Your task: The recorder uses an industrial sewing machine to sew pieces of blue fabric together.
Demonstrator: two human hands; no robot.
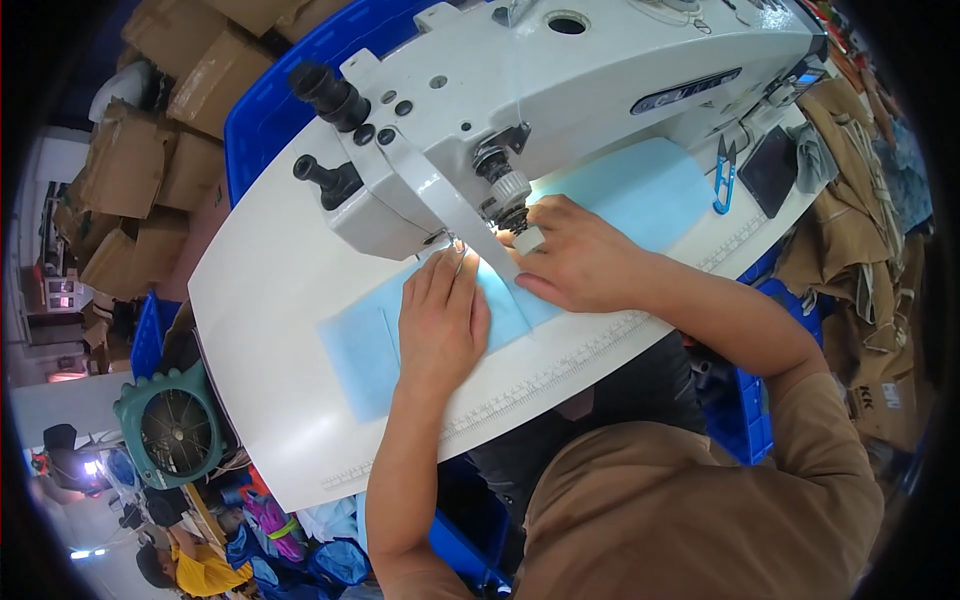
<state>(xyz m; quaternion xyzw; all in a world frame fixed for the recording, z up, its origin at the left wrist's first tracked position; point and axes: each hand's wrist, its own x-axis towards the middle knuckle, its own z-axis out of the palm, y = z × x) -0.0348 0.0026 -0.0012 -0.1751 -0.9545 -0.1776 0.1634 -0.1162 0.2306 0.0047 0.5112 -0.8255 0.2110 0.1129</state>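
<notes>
A white sewing machine [590, 85] stands over a sheet of light blue fabric [365, 375] lying on the white table. My left hand [445, 315] lies flat on this fabric, fingers stretched out and their tips right by the lit needle area [457, 247]. Under the machine arm, my right hand [580, 258] rests on the fabric with its thumb apart from the fingers. The tension dial [512, 188] hides some of its fingertips. More light blue fabric [650, 190] spreads behind the right hand, below the arm of the machine.
Blue thread snips [724, 175] and a dark phone [769, 172] lie at the table's right end. A ruler strip [560, 365] runs along the near edge of the table [260, 330]. Beyond are cardboard boxes [125, 160], a green fan [175, 425] and a person in yellow [205, 570].
</notes>
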